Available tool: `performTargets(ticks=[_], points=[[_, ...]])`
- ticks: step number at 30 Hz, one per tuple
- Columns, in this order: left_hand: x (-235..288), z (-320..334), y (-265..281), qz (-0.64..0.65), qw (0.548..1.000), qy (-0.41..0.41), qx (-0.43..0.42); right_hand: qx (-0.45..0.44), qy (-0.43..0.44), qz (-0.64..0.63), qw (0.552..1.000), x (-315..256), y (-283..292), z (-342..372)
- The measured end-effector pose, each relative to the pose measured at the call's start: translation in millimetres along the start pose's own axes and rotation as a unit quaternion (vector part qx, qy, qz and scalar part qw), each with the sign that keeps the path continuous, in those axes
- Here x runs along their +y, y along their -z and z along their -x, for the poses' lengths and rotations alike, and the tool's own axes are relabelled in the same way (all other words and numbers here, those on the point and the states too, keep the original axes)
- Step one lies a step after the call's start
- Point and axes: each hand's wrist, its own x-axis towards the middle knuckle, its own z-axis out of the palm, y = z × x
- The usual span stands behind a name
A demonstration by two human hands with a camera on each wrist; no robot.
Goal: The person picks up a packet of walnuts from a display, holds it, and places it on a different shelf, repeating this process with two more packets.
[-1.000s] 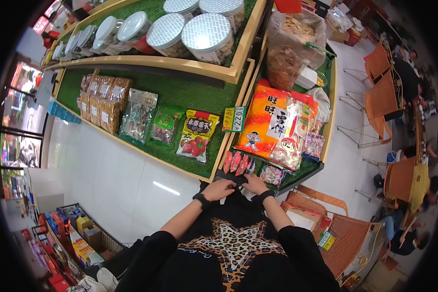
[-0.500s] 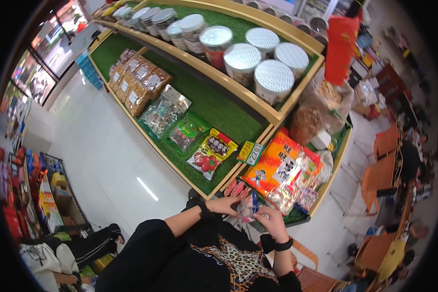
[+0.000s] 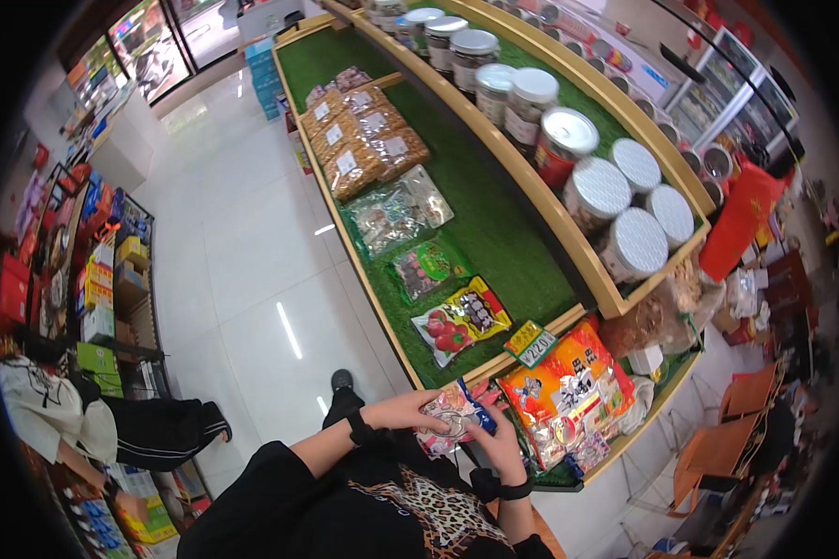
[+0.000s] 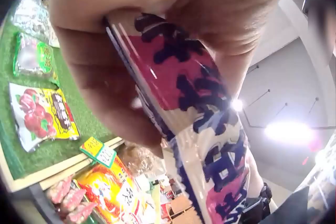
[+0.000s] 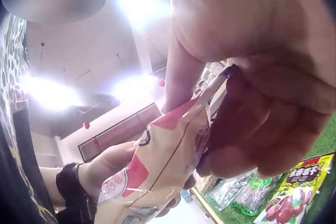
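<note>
Both hands hold a small glossy snack bag (image 3: 449, 419), pink and cream with a dark blue edge, in front of the chest. My left hand (image 3: 403, 411) grips its left side; up close in the left wrist view, the bag (image 4: 202, 103) shows large dark lettering on pink. With thumb and fingers, my right hand (image 3: 502, 449) pinches the other end. The right wrist view shows that end of the bag (image 5: 170, 153) creased under the right hand (image 5: 257, 61). Just beyond lies a big orange rice cracker bag (image 3: 573, 382), with small red packets (image 4: 71, 203) beside it.
A wooden-edged shelf with green turf (image 3: 522, 270) carries a red-fruit bag (image 3: 461, 321), a green bag (image 3: 426, 268) and stacked grain packs (image 3: 368, 140). White-lidded tubs (image 3: 597, 191) line the upper tier. A price card (image 3: 530, 344) stands at the divider. Another person (image 3: 158, 433) is at the left.
The hands have come up from the shelf's corner with the snack bag between them, its printed face now spread out. The head view has swung leftward along the shelf.
</note>
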Motion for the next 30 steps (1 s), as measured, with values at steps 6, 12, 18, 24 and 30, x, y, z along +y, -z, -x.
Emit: performTargets(ticks=[6,12,18,24,30], points=[[0,51,46,-0.240,0.965,-0.056,0.087,-0.153,-0.021,0.321,0.934,-27,-42,-26],[14,128,113,-0.337,0.930,-0.068,0.130,-0.124,0.062,0.267,0.954,-44,-157,-51],[3,213,177,-0.257,0.932,-0.087,0.240,-0.177,0.150,0.271,0.934,-66,-275,-83],[-3,283,215,-0.276,0.898,-0.051,0.339,-0.217,0.225,0.336,0.889,-72,-356,-109],[-25,308,225,0.104,0.884,-0.096,0.445,-0.258,0.147,0.259,0.919,-76,-408,-129]])
